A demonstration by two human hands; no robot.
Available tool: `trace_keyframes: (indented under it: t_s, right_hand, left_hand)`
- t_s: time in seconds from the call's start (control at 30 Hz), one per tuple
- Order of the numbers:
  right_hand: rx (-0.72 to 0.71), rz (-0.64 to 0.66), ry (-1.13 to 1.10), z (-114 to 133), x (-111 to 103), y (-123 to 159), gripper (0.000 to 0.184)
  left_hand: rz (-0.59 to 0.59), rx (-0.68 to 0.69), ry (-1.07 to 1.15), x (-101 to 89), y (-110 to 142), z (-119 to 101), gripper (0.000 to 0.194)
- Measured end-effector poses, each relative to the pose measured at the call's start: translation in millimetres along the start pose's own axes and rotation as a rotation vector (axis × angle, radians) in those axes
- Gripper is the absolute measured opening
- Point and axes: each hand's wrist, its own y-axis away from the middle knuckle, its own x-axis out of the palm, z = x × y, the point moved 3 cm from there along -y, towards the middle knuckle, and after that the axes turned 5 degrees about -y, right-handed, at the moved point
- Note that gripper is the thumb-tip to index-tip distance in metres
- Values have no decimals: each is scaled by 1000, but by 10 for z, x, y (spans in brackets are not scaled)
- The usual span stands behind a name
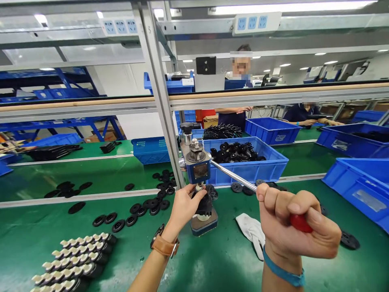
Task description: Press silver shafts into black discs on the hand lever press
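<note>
Before me stands a small hand press with a grey-blue body, a round base and a long metal lever. My right hand is wrapped round the lever's red-knobbed end, out to the right of the press. Under the ram, my left hand pinches a black plastic part at the press base. Its fingers hide some of that part and the ram's tip. A brown-strapped watch is on my left wrist, a blue band on the right.
Black discs lie scattered left of the press. Rows of black parts with cream tops stand at lower left. A white glove lies right of the press. Behind it is a blue bin of black parts. Two people work across the bench.
</note>
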Motion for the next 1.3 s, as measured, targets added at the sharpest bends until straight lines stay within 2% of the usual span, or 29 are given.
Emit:
trace_keyframes:
  t_s: [0.37, 0.53, 0.63, 0.7, 0.77, 0.8, 0.87, 0.93, 1.0, 1.07, 1.13, 1.2, 1.3]
  right_hand:
    - [-39, 99, -128, -84, -71, 120, 25]
    - [-30, 88, -132, -55, 29, -19, 25]
    - [-6, 64, -20, 48, 145, -260, 26]
    - [3, 67, 128, 110, 152, -389, 32]
    - [39, 65, 304, 130, 57, -386, 43]
    - [86, 53, 387, 115, -28, -313, 45]
    - [234, 4, 525, 29, -244, -29, 41]
    - [395, -62, 624, -100, -455, 388, 32]
    - [522, -59, 706, -232, -559, 842, 33]
    - [607, 21, 734, -329, -517, 1247, 33]
    - [640, 156, 720, -377, -354, 1552, 35]
    - [622, 307, 709, -383, -151, 1743, 48]
    - [558, 504, 721, -357, 54, 1868, 72]
  left_hand:
    - [-22, -3, -14, 9, 17, 35, 29]
    - [0, 22, -51, -13, -30, 26, 30]
    - [-26, 61, -84, -65, 19, -21, 27]
    - [-115, 106, -83, -138, 137, -37, 24]
    - [-218, 83, 8, -242, 322, 1, 24]
    - [-249, 20, 112, -292, 432, 48, 27]
    - [-260, -199, 436, -352, 671, 174, 32]
    - [-275, -471, 784, -343, 921, 284, 23]
    - [-316, -721, 1053, -271, 1148, 339, 11]
    - [-328, -904, 1220, -152, 1328, 357, 21]
    - [-274, -1001, 1318, -3, 1459, 370, 32]
    - [-229, -1060, 1356, 143, 1567, 410, 38]
    - [-255, -1136, 1352, 302, 1696, 517, 35]
